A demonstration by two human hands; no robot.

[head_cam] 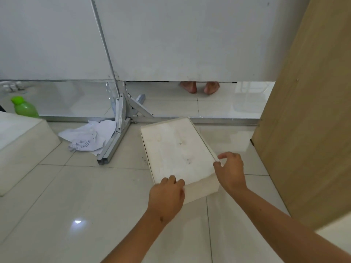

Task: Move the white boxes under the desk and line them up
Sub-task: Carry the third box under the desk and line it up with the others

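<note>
- Gripping the box [178, 150] at its near end, my left hand [167, 194] curled over the near left corner and my right hand [230, 170] pinched the near right corner, fingers narrow on the edge.
- I saw the box lying flat on the floor [76, 196], skewed, its far end close to the rail [218, 120] under the white panel [180, 38].
- A metal foot [114, 143] of the panel frame jutted toward me just left of the box, apart from it.
- Crumpled paper [87, 137] lay against that foot on its left.
- A wooden board [311, 118] stood to the right, near the box but not touching.
- A second box [20, 145] sat at the left edge, well apart.
- A green bottle [24, 108] stood behind it, by the panel.
- Two bare feet [199, 87] showed in the gap below the panel, beyond the box.
</note>
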